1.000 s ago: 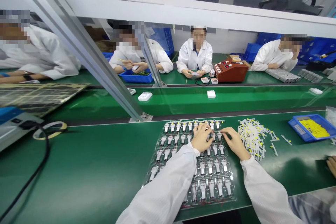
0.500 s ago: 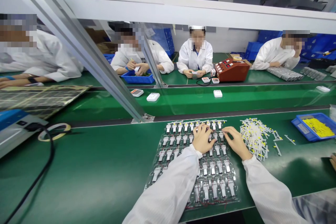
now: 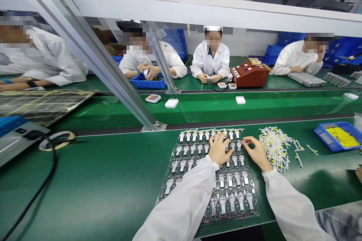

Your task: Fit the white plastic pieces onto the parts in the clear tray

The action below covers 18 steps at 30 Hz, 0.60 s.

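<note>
A clear plastic tray (image 3: 252, 212) lies on the green bench, holding rows of small white parts (image 3: 223, 205) with thin red wires. Over its upper rows rests my left hand (image 3: 219, 150), fingers spread and resting on the parts. My right hand (image 3: 256, 153) is at the tray's upper right edge, thumb and index finger pinched together; what they hold is too small to make out. White strips with yellow bits lie along the tray's top row. Just right of my right hand is a loose pile of similar white-and-yellow strips (image 3: 275, 147).
A blue bin (image 3: 325, 141) of yellow pieces stands at the right. White devices (image 3: 171, 103) sit on the green conveyor (image 3: 203, 110) beyond the bench. A metal post (image 3: 113, 71), a tape roll (image 3: 70, 135) and a black cable (image 3: 53, 173) are at left. Co-workers sit opposite.
The white devices on the conveyor have shifted right. My right hand has edged slightly right, fingertips still pinched. My left hand stays over the tray.
</note>
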### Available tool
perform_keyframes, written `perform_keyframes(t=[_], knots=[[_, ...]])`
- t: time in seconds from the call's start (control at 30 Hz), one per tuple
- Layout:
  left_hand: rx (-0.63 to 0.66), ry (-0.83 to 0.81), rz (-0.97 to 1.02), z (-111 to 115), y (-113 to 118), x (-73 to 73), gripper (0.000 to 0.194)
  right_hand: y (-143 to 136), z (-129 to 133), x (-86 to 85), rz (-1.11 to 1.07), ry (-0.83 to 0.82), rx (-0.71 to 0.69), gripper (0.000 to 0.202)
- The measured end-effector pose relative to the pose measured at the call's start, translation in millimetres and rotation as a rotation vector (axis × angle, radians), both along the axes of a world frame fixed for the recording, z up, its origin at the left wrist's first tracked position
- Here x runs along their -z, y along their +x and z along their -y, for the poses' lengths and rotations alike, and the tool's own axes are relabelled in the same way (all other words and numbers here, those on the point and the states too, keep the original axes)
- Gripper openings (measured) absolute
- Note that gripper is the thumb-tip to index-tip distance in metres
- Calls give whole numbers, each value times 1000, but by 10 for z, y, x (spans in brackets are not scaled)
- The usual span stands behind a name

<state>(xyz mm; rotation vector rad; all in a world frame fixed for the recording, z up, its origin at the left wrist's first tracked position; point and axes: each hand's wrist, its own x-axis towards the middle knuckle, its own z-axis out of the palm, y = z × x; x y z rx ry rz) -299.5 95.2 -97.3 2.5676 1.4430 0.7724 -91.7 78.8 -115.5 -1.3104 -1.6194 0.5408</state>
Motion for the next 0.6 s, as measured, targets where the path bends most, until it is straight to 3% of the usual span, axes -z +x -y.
perform_keyframes(t=[0.27, 0.6], knots=[[6, -9, 1, 18, 18, 14, 27, -7, -22, 20, 6, -6, 13, 18], [10, -53, -66, 27, 32, -7, 27, 4, -2, -59, 67, 173, 130, 16]])
